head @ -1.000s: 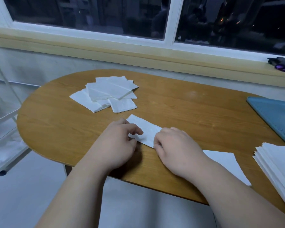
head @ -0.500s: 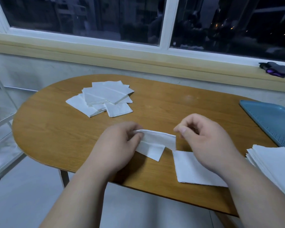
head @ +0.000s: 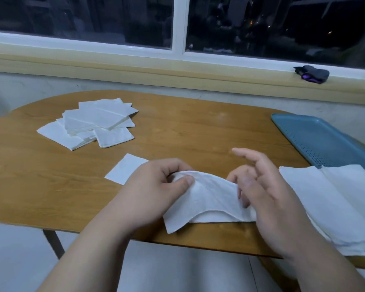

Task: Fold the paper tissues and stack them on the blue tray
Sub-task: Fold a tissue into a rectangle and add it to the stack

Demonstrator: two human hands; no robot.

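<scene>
Table [head: 198,131], 6 o'clock edge: our left hand [head: 156,192] pinches the left end of a limp tissue [head: 209,199] between thumb and fingers. Our right hand [head: 268,197] meets its right end with fingers spread and the index straight; we cannot tell whether it grips. The blue tray [head: 316,140] sits at 2 o'clock, with no tissue on the part in view. The unfolded stack [head: 335,203] is at 4 o'clock, the fanned folded pile [head: 93,123] at 10 o'clock, and one folded tissue [head: 124,171] at 9 o'clock of the hands. Largest risk, as we judge it: the pile lies well apart from the tray and is loosely fanned, so carrying it across could let it slide or open. Next: our right forearm crosses the stack and could drag sheets off it. Smallest: the held sheet sags between the hands, so the crease may land crooked, and a hard pull might tear it. Against 0.5 s ago: the small folded piece has left the left hand and lies flat, and the sheet that lay at 5 o'clock is now lifted.
</scene>
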